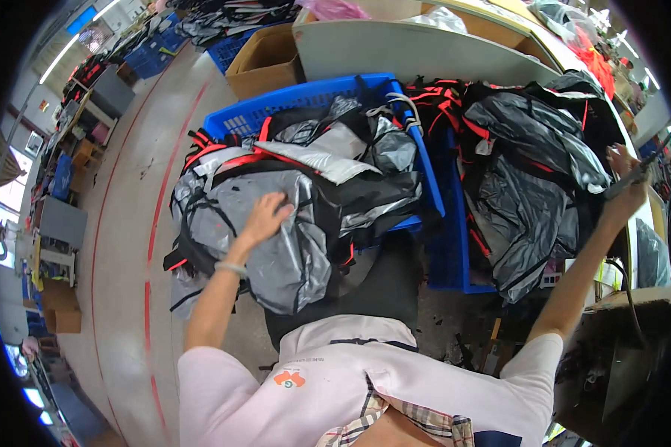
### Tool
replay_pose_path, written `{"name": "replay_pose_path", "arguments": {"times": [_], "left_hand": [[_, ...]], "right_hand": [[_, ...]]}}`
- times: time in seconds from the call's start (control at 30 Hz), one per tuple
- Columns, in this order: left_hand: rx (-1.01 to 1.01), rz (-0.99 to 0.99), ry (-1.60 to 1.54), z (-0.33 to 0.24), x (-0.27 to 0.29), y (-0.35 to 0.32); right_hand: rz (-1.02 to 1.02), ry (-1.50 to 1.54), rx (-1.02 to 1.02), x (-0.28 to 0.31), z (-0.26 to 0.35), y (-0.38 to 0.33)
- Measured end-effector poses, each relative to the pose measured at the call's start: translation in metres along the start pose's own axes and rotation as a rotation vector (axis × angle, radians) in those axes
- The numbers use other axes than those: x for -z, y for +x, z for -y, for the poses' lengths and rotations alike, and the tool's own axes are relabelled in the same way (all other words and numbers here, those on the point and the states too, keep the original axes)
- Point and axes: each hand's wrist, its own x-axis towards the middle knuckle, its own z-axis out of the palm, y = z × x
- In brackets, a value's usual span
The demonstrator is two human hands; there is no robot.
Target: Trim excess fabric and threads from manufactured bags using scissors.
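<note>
A grey, shiny bag piece with black and red trim (287,257) drapes over the near edge of a blue plastic basket (434,182). On its grey surface, or just over it, is my left hand (265,217), fingers apart and gripping nothing. My right hand (628,195) is raised at the far right, closed around a long grey tool with a thin dark end (635,179); its exact kind I cannot make out. Just left of that hand lies a heap of similar grey and black bag pieces (529,179).
An open cardboard box (265,59) stands behind the basket, beside a pale board (417,56). A second blue basket (447,253) sits under the right heap. A dark cable (632,302) hangs at the right. Red lines (150,257) run along the floor at the left.
</note>
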Motion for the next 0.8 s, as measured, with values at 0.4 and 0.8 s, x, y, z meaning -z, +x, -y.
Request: {"name": "replay_pose_path", "arguments": {"times": [0.4, 0.8], "left_hand": [[-0.072, -0.177, 0.162, -0.049, -0.054, -0.120], [-0.118, -0.366, 0.186, -0.042, -0.099, -0.086]], "right_hand": [[0.863, 0.235, -0.962, -0.333, 0.081, -0.289], [0.544, -0.039, -0.869, -0.429, 0.091, -0.299]]}}
